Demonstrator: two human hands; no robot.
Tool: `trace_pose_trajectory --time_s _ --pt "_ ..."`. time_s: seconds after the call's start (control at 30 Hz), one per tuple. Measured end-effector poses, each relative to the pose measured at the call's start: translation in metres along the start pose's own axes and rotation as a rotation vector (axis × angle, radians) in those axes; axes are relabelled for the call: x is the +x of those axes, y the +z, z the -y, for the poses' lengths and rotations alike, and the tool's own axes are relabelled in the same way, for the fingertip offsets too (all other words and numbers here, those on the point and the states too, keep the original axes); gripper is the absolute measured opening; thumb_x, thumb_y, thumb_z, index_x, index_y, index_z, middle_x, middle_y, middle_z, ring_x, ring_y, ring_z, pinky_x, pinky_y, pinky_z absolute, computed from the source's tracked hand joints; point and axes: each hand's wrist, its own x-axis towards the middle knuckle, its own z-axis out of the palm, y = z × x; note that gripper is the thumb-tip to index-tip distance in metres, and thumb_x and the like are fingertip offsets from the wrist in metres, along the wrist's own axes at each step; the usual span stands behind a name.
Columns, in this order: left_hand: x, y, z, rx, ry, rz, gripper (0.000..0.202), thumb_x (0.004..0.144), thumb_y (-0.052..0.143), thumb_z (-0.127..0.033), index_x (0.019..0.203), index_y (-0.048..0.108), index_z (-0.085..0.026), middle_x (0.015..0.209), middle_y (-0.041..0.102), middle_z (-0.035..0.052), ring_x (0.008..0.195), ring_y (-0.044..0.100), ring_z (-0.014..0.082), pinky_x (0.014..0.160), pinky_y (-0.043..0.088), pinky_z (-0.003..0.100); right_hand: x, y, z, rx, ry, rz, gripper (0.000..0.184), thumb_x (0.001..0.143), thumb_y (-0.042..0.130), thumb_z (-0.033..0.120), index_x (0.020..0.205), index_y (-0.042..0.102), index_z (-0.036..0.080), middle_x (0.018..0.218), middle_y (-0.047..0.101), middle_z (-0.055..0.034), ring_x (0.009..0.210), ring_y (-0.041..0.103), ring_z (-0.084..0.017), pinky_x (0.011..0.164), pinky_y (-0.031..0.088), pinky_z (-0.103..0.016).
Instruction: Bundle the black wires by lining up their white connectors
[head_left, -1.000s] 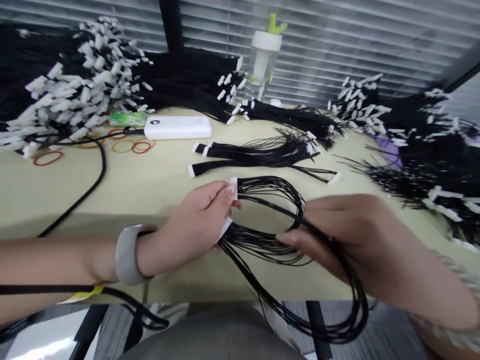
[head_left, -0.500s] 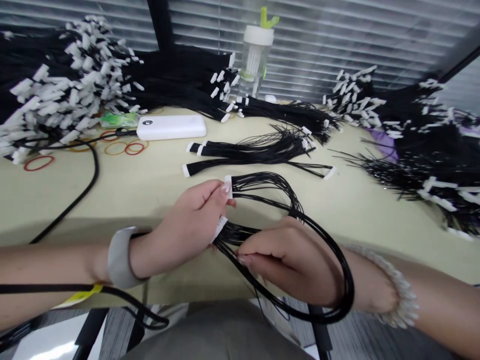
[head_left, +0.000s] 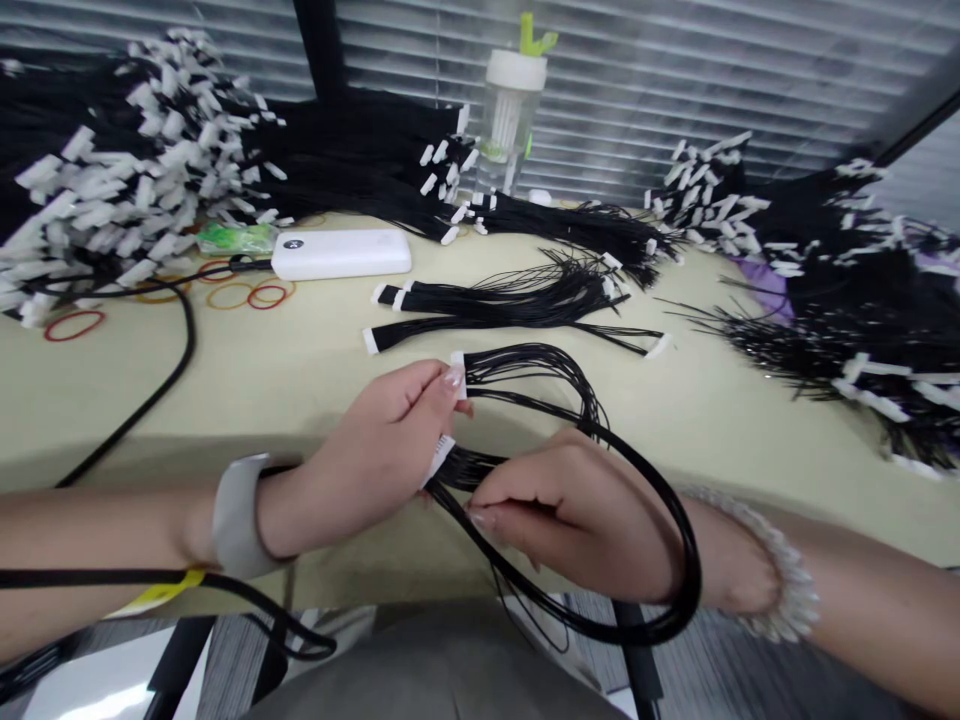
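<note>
A looped black wire harness with white connectors lies between my hands over the table's near side. My left hand is closed on it, thumb pressed against the upper white connector. Below my left fingers shows a second white connector with wires running right. My right hand sits inside the loop, thumb and forefinger pinched at the wires just right of that lower connector. The pinched spot itself is mostly hidden. The loop passes over the back of my right hand near the wrist.
Behind my hands lie more wire harnesses on the table. Large heaps of harnesses stand left and right. A white power bank, rubber bands and a bottle are at the back. A black cable crosses the left side.
My right hand has shifted slightly left, closer to the lower connector, and the loop's right end has come with it. My left hand stays almost in place.
</note>
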Motion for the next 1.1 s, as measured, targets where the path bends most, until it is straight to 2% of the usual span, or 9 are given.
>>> trace_pose_trajectory --time_s 0.23,0.47,0.7,0.8,0.9,1.0,1.07,1.1 --pt "-0.001 0.0 0.0 -0.004 0.011 0.006 0.034 0.085 0.034 -0.04 0.059 0.039 -0.018 0.045 0.036 -0.0067 0.037 0.031 0.0053 0.034 0.026 0.015 0.003 0.001 0.0 -0.019 -0.007 -0.008 0.023 0.082 0.037 0.021 0.061 0.041 0.014 0.053 0.041 0.0073 0.049 0.029 0.0 0.047 0.023 -0.013" --pt "-0.001 -0.001 0.001 0.027 0.013 0.014 0.032 0.085 0.034 -0.039 0.063 0.042 -0.018 0.046 0.035 -0.0059 0.04 0.032 0.0066 0.037 0.026 0.016 -0.001 0.003 0.006 -0.045 0.09 -0.035 0.011 0.075 0.042 0.015 0.069 0.051 0.018 0.052 0.044 0.0087 0.045 0.031 0.0 0.043 0.021 -0.013" --pt "0.0 0.0 0.002 0.012 0.002 0.04 0.031 0.084 0.034 -0.04 0.065 0.044 -0.018 0.047 0.037 -0.0058 0.041 0.035 0.0069 0.038 0.027 0.017 0.001 0.0 0.006 -0.117 -0.013 0.007 0.013 0.071 0.043 0.012 0.058 0.044 0.013 0.051 0.037 0.0069 0.048 0.025 0.0 0.046 0.021 -0.014" --pt "-0.002 0.0 0.001 -0.023 -0.043 0.029 0.031 0.084 0.034 -0.042 0.066 0.044 -0.019 0.046 0.036 -0.0066 0.039 0.034 0.0069 0.039 0.028 0.018 -0.003 -0.003 -0.001 -0.077 0.063 0.032 0.009 0.068 0.045 0.013 0.06 0.049 0.014 0.048 0.038 0.0077 0.045 0.025 0.0 0.04 0.019 -0.012" --pt "-0.004 0.001 0.002 -0.039 -0.067 0.022 0.032 0.083 0.033 -0.044 0.068 0.045 -0.019 0.047 0.036 -0.0063 0.041 0.036 0.008 0.04 0.03 0.019 -0.01 -0.015 -0.011 -0.011 0.161 0.04 0.009 0.068 0.046 0.014 0.065 0.054 0.015 0.049 0.043 0.0076 0.043 0.029 0.0 0.037 0.02 -0.01" --pt "-0.004 0.001 0.003 -0.046 -0.068 0.028 0.033 0.083 0.032 -0.046 0.069 0.046 -0.019 0.048 0.037 -0.0059 0.042 0.037 0.0088 0.041 0.031 0.02 -0.013 -0.037 -0.023 0.034 0.262 -0.123 0.012 0.071 0.048 0.018 0.065 0.057 0.014 0.048 0.047 0.0051 0.042 0.035 -0.001 0.037 0.025 -0.011" --pt "-0.004 0.001 0.002 -0.055 -0.068 0.028 0.034 0.083 0.031 -0.047 0.07 0.046 -0.019 0.049 0.037 -0.0061 0.041 0.037 0.0083 0.041 0.031 0.02 -0.013 -0.053 -0.032 0.093 0.356 -0.352 0.015 0.072 0.05 0.024 0.07 0.061 0.015 0.049 0.051 0.0028 0.039 0.04 -0.002 0.036 0.03 -0.012" --pt "-0.004 0.0 0.002 -0.054 -0.069 0.026 0.034 0.083 0.032 -0.047 0.069 0.046 -0.019 0.048 0.036 -0.0063 0.04 0.036 0.008 0.04 0.03 0.02 -0.012 -0.059 -0.037 0.152 0.38 -0.507 0.015 0.072 0.052 0.026 0.074 0.062 0.015 0.053 0.055 0.0012 0.04 0.044 -0.003 0.037 0.034 -0.013"
